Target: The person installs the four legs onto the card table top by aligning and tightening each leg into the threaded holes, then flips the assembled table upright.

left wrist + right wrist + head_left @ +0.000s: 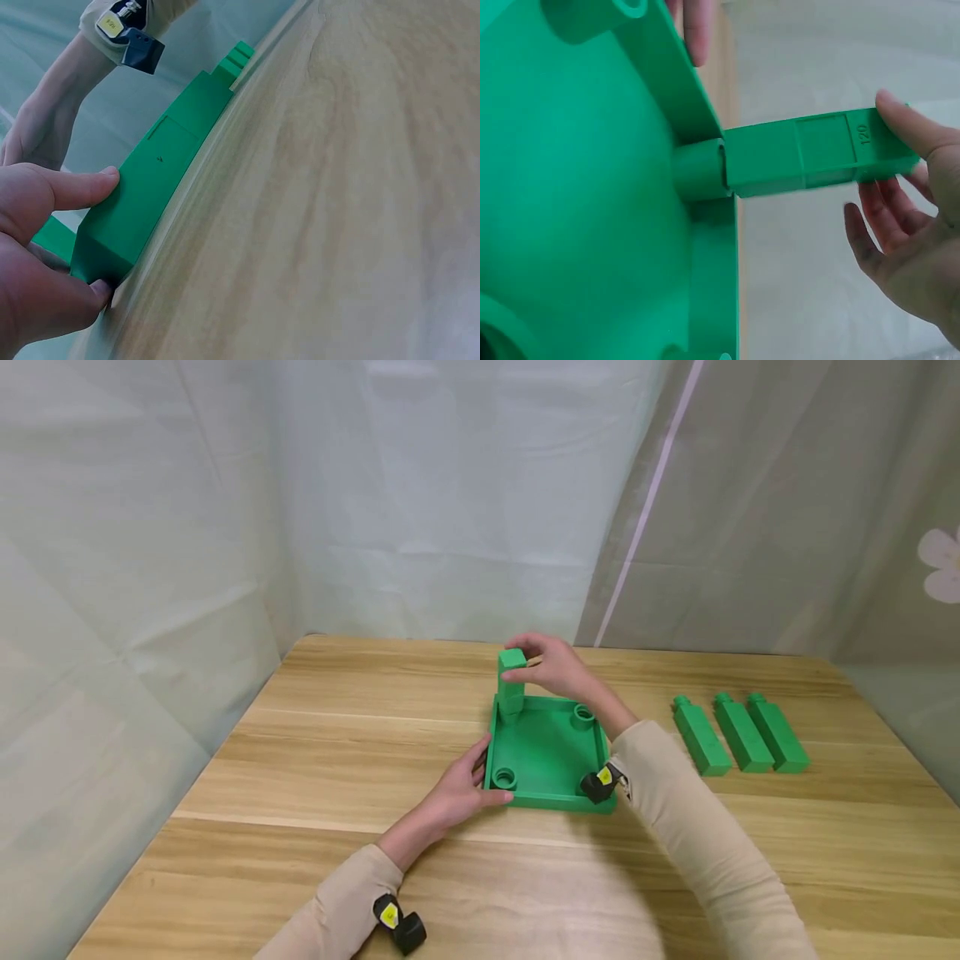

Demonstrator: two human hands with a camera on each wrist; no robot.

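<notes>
Steadying the green square base (pixel 547 752) on the wooden table (pixel 300 760) with the left hand (pixel 457 789) gripping its near-left corner, the right hand (pixel 555 667) should keep its fingertip pinch on the upright green leg (pixel 511 685) and press straight down into the far-left corner socket.

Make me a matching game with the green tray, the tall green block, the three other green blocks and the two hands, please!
Things:
1. left hand
2. right hand
3. three green blocks
4. green tray

States:
A. lying side by side on the table
B. holding the tray's near left corner
C. gripping the upright green block
D. upside down, round sockets at its corners

Pairs: 1-B, 2-C, 3-A, 4-D
</notes>
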